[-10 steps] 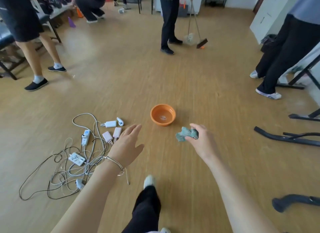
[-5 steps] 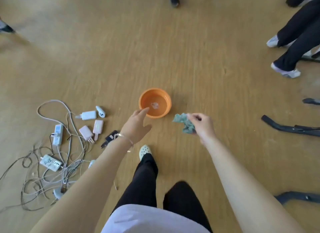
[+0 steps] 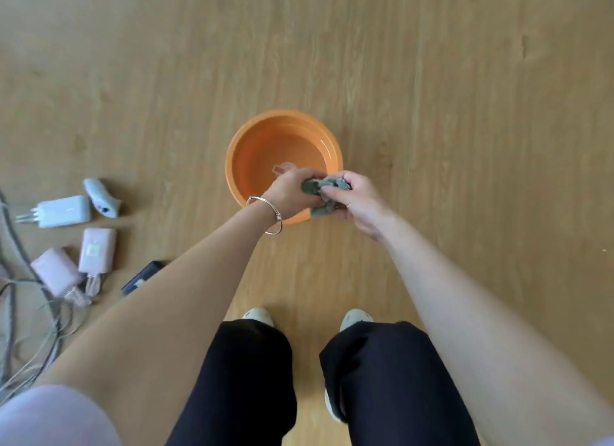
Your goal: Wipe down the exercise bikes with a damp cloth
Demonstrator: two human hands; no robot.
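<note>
An orange plastic basin (image 3: 265,136) sits on the wooden floor straight in front of my feet. Over its near rim both hands hold a crumpled grey-green cloth (image 3: 320,196). My left hand (image 3: 292,191), with a silver bangle on the wrist, grips the cloth's left end. My right hand (image 3: 357,199) is closed on its right end. The two hands touch each other around the cloth. No exercise bike is in view.
At the left, on the floor, lie white and pink chargers (image 3: 63,211), a small white device (image 3: 99,198), a dark flat object (image 3: 143,276) and a tangle of cables (image 3: 20,312). My legs and shoes (image 3: 355,317) stand below the basin.
I have stepped up to the basin and the view has tilted straight down. My left hand, empty and open before, has joined my right hand on the cloth over the basin.
</note>
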